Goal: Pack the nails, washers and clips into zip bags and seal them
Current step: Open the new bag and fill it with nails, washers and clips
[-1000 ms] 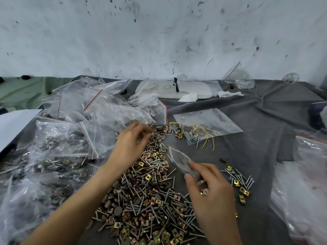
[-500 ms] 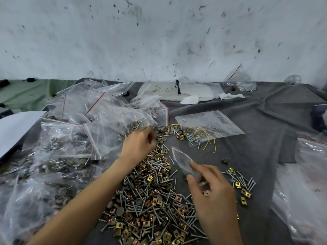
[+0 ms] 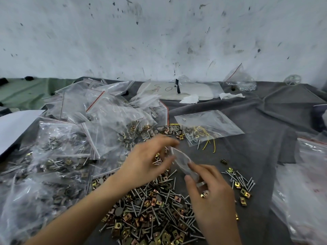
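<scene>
Above the loose heap of nails, washers and clips (image 3: 152, 214), your right hand (image 3: 210, 193) pinches a small zip bag (image 3: 182, 160) open-mouthed; your left hand (image 3: 143, 163) cups a few nails (image 3: 157, 161) beside its mouth. Filled bags (image 3: 58, 152) crowd the counter's (image 3: 265, 156) left.

Bare left hand (image 3: 143, 162), bare right hand (image 3: 210, 195), forearms without sleeves

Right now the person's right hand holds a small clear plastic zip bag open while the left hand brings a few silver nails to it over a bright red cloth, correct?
Not quite: the cloth is dark grey, not red. The head view shows it. The rest stands: the right hand holds the small clear zip bag and the left hand brings silver nails to it.
</scene>
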A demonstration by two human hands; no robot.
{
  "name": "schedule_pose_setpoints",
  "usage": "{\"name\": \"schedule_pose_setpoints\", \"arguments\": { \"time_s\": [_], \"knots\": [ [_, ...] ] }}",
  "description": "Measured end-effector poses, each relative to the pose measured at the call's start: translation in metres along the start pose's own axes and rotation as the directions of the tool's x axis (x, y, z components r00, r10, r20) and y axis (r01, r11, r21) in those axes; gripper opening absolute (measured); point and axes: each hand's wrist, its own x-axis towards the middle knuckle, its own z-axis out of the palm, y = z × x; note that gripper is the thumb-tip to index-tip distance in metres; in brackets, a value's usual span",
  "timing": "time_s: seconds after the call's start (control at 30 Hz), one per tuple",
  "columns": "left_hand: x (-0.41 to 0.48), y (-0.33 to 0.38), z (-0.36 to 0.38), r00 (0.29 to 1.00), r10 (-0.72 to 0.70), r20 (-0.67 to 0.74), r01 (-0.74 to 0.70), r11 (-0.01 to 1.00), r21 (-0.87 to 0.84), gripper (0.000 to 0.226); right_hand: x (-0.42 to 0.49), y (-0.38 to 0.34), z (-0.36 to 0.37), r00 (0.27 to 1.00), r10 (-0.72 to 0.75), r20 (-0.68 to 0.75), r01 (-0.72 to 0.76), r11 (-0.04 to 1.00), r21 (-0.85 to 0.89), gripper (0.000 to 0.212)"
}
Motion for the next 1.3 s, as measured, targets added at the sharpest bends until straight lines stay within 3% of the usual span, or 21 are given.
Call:
{"name": "schedule_pose_setpoints", "arguments": {
  "time_s": [0.07,0.13,0.2,0.27,0.4,0.57,0.63,0.73,0.83,0.9,1.0,1.23,1.3],
  "knots": [
    [-0.002,-0.023,-0.004,0.976,-0.208,-0.072,0.213,0.974,0.074,0.022,0.000,0.001,-0.001,1.000,0.005,-0.008,-0.005,1.000,-0.003,0.029],
    [-0.005,-0.055,-0.006,0.913,-0.408,-0.018,0.396,0.875,0.280,0.024,0.000,0.001,-0.001,1.000,0.008,-0.003,-0.008,1.000,-0.001,0.029],
    [-0.012,-0.085,-0.006,0.822,-0.558,0.112,0.471,0.778,0.415,0.026,0.000,0.001,-0.001,1.000,0.007,0.003,-0.007,1.000,-0.004,0.029],
    [-0.019,-0.101,-0.002,0.745,-0.620,0.247,0.444,0.736,0.511,0.027,-0.001,0.000,-0.001,1.000,0.000,-0.001,0.000,1.000,-0.007,0.029],
    [-0.019,-0.110,-0.003,0.744,-0.592,0.308,0.325,0.725,0.607,0.022,-0.001,0.001,-0.001,1.000,0.005,0.002,-0.005,1.000,-0.017,0.028],
    [-0.018,-0.110,-0.011,0.748,-0.537,0.391,0.243,0.769,0.592,0.011,-0.001,0.001,-0.002,1.000,0.007,0.014,-0.006,1.000,-0.014,0.028],
    [-0.015,-0.100,-0.011,0.793,-0.504,0.341,0.294,0.808,0.511,0.012,-0.001,0.001,-0.001,1.000,0.009,0.016,-0.008,1.000,-0.014,0.028],
    [-0.002,-0.058,-0.012,0.906,-0.400,0.139,0.381,0.913,0.142,0.005,-0.001,0.001,-0.002,1.000,-0.002,-0.001,0.002,1.000,-0.016,0.029],
    [0.008,-0.009,-0.011,0.965,-0.242,0.104,0.250,0.965,-0.078,0.006,0.000,0.001,0.000,1.000,0.000,-0.003,0.000,1.000,-0.018,0.030],
    [0.008,0.014,-0.008,0.975,-0.145,0.166,0.159,0.984,-0.078,0.009,-0.001,0.001,0.002,1.000,-0.004,0.011,0.004,1.000,-0.017,0.030],
    [0.006,0.024,-0.005,0.960,-0.129,0.251,0.146,0.988,-0.054,0.007,-0.002,0.000,0.002,1.000,-0.013,0.005,0.013,1.000,-0.026,0.030],
    [0.004,0.023,-0.006,0.946,-0.122,0.300,0.150,0.986,-0.073,0.007,-0.001,0.000,0.002,1.000,-0.002,-0.004,0.001,1.000,-0.022,0.030],
    [0.005,0.020,-0.008,0.965,-0.133,0.227,0.164,0.979,-0.123,0.010,-0.001,0.000,0.002,1.000,0.002,-0.001,-0.002,1.000,-0.021,0.030]
  ]
}}
